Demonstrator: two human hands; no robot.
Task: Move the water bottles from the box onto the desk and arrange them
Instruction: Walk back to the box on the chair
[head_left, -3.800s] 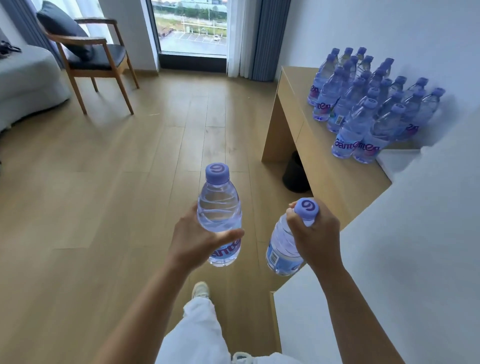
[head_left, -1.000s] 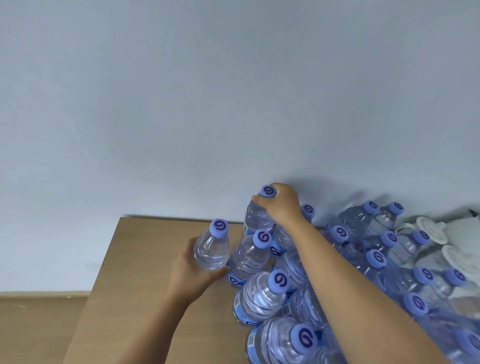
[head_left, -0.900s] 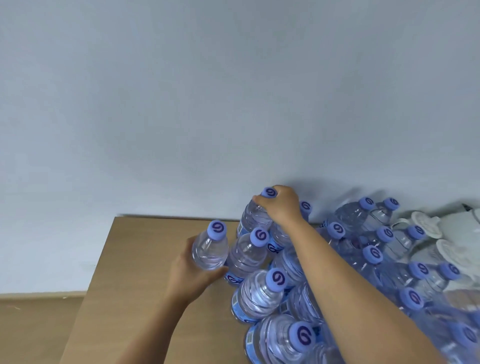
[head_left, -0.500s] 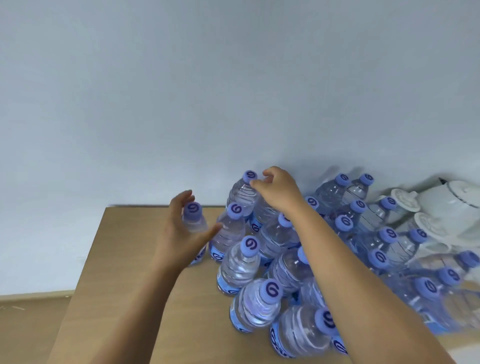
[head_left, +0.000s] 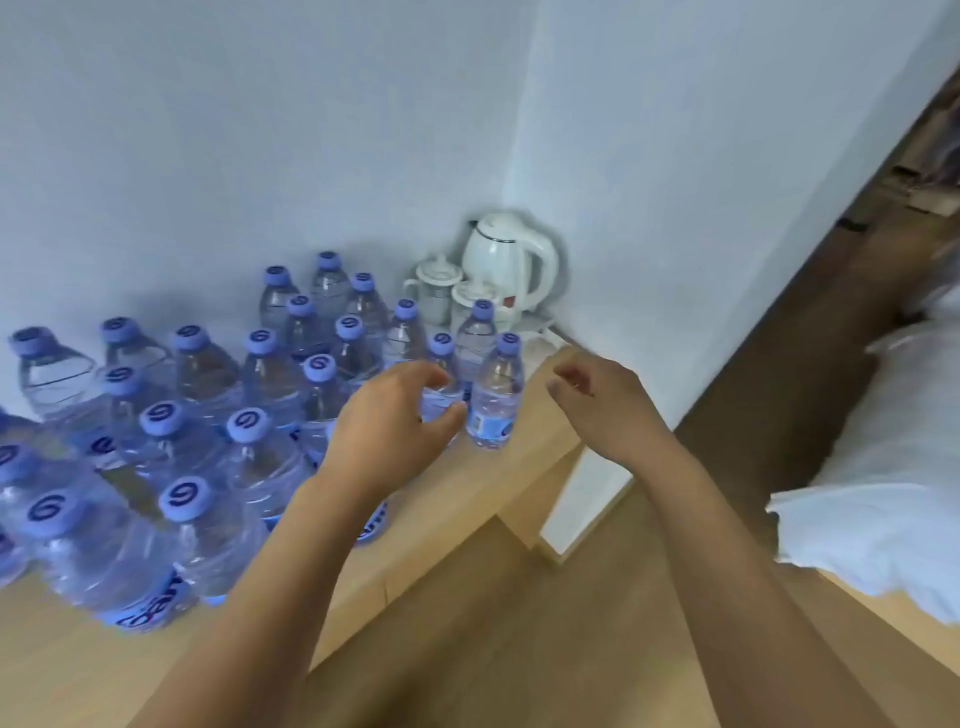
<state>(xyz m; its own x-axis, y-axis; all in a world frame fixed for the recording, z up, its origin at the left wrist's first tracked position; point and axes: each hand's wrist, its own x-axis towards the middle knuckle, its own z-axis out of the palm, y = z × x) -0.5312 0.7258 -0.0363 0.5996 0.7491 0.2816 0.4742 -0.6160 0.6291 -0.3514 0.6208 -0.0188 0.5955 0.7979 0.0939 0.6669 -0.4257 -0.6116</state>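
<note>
Several clear water bottles (head_left: 205, 366) with purple caps stand packed together on the wooden desk (head_left: 524, 467), against the wall. The rightmost front bottle (head_left: 496, 397) stands upright near the desk's right end. My left hand (head_left: 392, 415) hovers with loosely curled fingers just in front of the bottle to its left; whether it touches that bottle is unclear. My right hand (head_left: 597, 395) hangs above the desk's right end, fingers loosely curled, holding nothing. The box is out of view.
A white electric kettle (head_left: 506, 260) and two white lidded cups (head_left: 434, 286) stand in the desk's back right corner. A white pillow on a bed (head_left: 883, 467) lies to the right, across a strip of wooden floor (head_left: 779, 364).
Both hands have let go of the bottles they carried, which now stand on the desk. The view has swung right, and both hands are now near the right end of the bottles.
</note>
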